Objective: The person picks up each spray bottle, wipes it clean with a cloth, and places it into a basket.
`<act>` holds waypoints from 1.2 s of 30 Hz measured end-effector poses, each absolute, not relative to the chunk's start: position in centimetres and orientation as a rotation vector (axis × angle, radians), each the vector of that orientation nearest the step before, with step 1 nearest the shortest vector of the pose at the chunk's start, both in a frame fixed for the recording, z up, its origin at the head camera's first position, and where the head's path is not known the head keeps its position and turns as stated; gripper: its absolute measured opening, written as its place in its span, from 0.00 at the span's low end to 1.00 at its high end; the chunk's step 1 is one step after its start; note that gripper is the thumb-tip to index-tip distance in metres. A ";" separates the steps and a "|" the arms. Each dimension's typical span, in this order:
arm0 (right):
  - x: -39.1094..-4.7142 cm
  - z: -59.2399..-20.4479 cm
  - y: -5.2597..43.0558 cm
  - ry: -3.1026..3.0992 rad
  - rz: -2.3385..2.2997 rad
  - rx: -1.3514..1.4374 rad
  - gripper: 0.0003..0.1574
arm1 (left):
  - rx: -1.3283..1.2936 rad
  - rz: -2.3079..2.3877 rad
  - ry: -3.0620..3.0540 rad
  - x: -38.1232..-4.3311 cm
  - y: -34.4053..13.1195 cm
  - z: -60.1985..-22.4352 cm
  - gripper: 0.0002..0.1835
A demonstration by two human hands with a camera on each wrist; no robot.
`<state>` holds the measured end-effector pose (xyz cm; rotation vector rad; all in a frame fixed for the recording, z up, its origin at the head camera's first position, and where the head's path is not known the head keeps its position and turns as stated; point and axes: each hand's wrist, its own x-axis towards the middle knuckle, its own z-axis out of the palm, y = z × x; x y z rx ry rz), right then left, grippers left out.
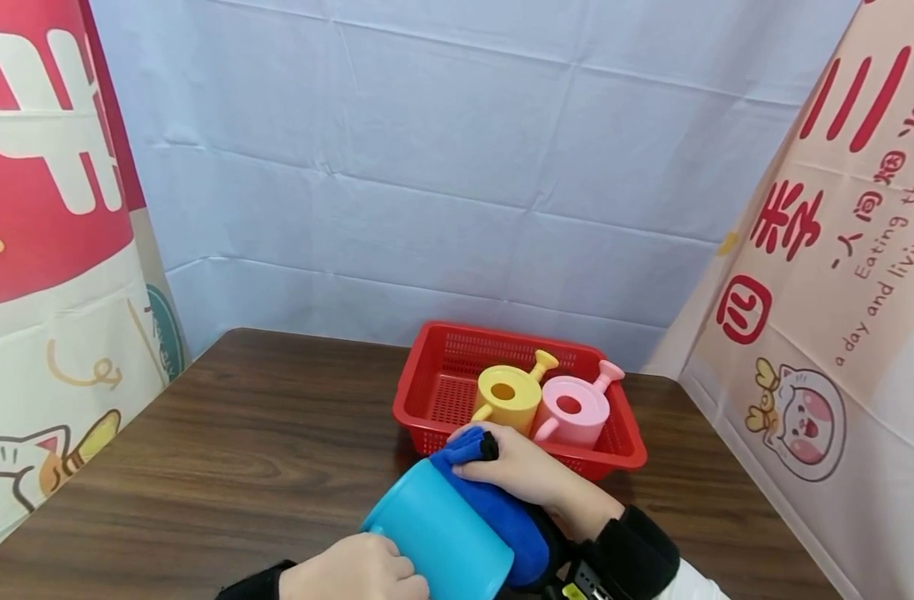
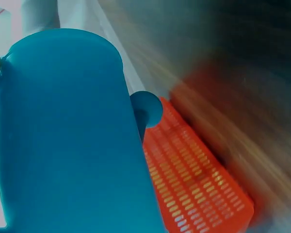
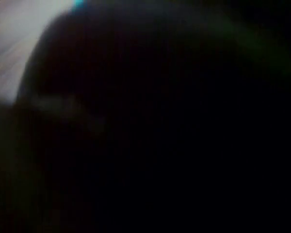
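Note:
My left hand (image 1: pixel 359 571) grips the handle side of a light-blue watering can (image 1: pixel 445 529), tilted above the table. The left wrist view shows the can's body (image 2: pixel 72 136) up close, with its round spout head (image 2: pixel 146 108) beyond the edge. My right hand (image 1: pixel 512 462) holds a soft-looking deep-blue item (image 1: pixel 494 508) with a black end, its exact kind unclear. It lies right against the can's side. Part of each hand's fingers is hidden. The right wrist view is almost wholly dark.
Behind the hands stands a red perforated basket (image 1: pixel 419 387), holding a yellow watering can (image 1: pixel 509 404) and a pink watering can (image 1: pixel 576 412). Brown wood-grain table (image 1: pixel 224 450) extends to the left. Fabric sheets (image 1: pixel 442 167) hang around the table.

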<state>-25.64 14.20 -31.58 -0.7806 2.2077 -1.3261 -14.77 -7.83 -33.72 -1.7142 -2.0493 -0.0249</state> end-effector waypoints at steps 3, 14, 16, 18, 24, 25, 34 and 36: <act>-25.8 -31.6 13.6 2.227 -1.333 -0.788 0.26 | -1.745 0.019 -2.084 -14.6 -7.5 -33.8 0.13; -25.1 -30.8 13.9 2.159 -1.363 -0.836 0.23 | -1.721 -0.057 -2.088 -14.6 -8.1 -33.9 0.13; -24.9 -30.8 14.1 2.122 -1.387 -0.863 0.23 | -1.668 -0.185 -2.058 -14.7 -8.6 -34.1 0.14; -24.5 -30.7 14.3 2.106 -1.413 -0.869 0.23 | -1.609 -0.304 -2.015 -14.8 -8.9 -34.3 0.15; -23.1 -31.4 14.4 2.343 -1.627 -0.721 0.24 | -1.338 -0.647 -1.846 -15.3 -9.4 -34.9 0.21; -22.8 -31.6 14.3 2.415 -1.676 -0.700 0.25 | -1.269 -0.713 -1.823 -15.4 -9.5 -35.1 0.21; -22.2 -33.1 13.5 3.306 -1.353 -1.183 0.43 | -0.295 -1.566 -1.934 -13.8 -8.4 -35.7 0.22; -22.4 -33.3 13.3 3.499 -1.139 -1.275 0.46 | -0.189 -1.638 -1.917 -13.4 -8.0 -35.3 0.22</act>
